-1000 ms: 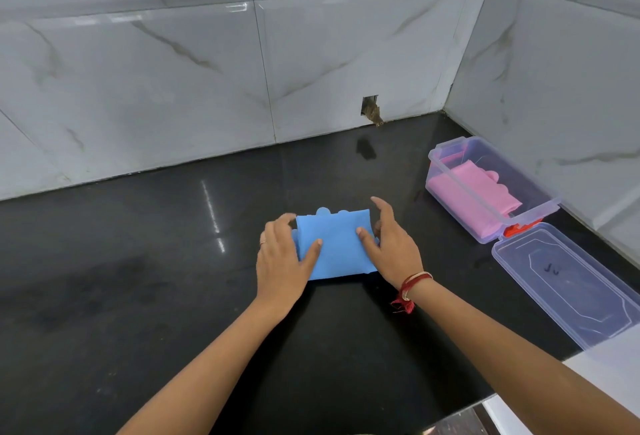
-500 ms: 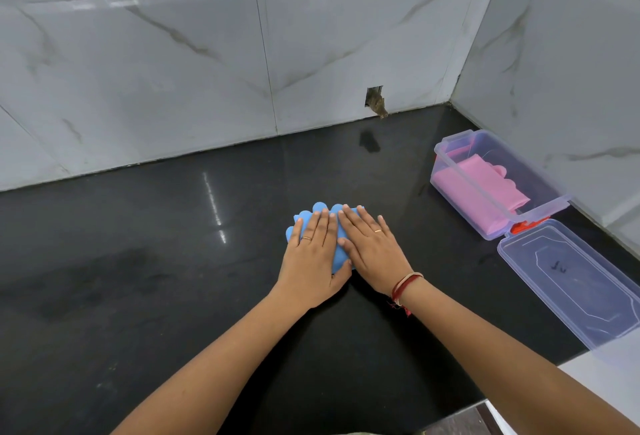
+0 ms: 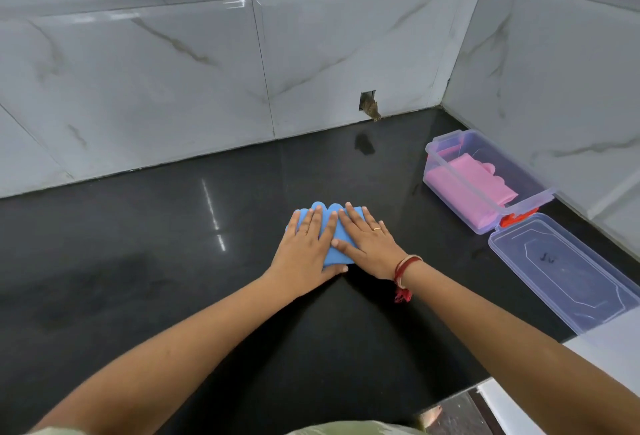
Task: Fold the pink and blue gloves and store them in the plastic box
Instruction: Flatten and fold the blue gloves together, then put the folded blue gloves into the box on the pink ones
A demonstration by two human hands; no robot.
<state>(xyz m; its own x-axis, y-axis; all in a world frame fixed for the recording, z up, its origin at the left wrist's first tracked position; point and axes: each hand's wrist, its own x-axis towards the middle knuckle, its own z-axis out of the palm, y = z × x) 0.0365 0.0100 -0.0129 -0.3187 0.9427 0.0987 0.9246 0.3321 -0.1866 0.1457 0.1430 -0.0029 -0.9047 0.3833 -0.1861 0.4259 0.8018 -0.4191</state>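
Observation:
The folded blue glove (image 3: 333, 246) lies on the black counter, near the middle. My left hand (image 3: 306, 246) and my right hand (image 3: 367, 243) both press flat on it with straight fingers, side by side, hiding most of it. Its rounded fingertips stick out beyond my fingers. At the right, the clear plastic box (image 3: 483, 211) stands open with the folded pink glove (image 3: 470, 182) lying inside.
The box's clear lid (image 3: 568, 271) lies flat on the counter, joined to the box by a red hinge (image 3: 517, 218). Marble-tiled walls close the back and right; a small hole (image 3: 367, 104) is in the back wall. The counter's front edge runs at lower right.
A second ago my hands held the glove by its two sides. They then came together on top of it and now press it flat; between the last two frames they barely moved.

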